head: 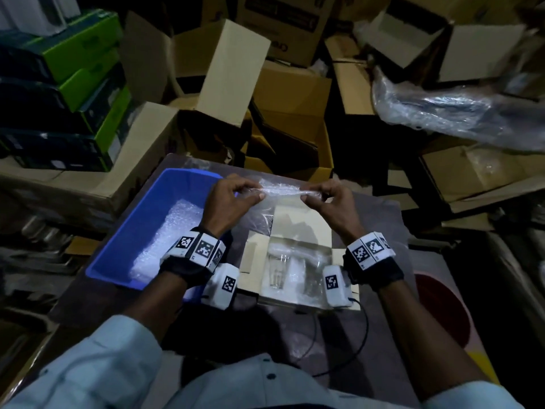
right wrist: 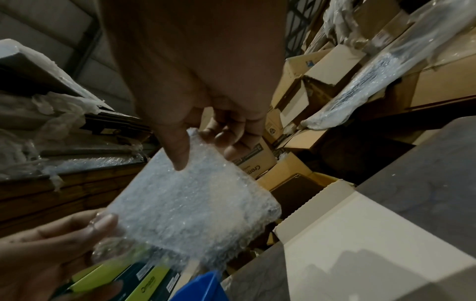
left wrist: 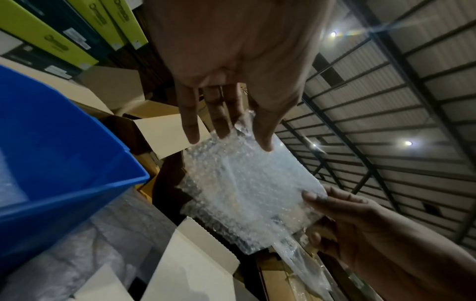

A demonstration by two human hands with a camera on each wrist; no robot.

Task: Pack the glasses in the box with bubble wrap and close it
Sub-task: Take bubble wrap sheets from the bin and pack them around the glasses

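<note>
Both hands hold a folded sheet of bubble wrap (head: 278, 190) stretched between them above the table. My left hand (head: 236, 191) pinches its left end with thumb and fingers; my right hand (head: 317, 193) pinches its right end. The sheet (left wrist: 247, 187) shows from below in the left wrist view, and as a thick white pad (right wrist: 190, 205) in the right wrist view. Under my wrists lies the small open cardboard box (head: 298, 219) with its flaps spread. Two clear glasses (head: 278, 270) lie inside it on white padding.
A blue plastic bin (head: 141, 228) with more bubble wrap (head: 168, 234) stands left of the box. Open cardboard cartons (head: 233, 72) crowd the space behind the table. Green and black boxes (head: 76, 84) are stacked far left. A plastic-wrapped bundle (head: 460, 113) lies at the right.
</note>
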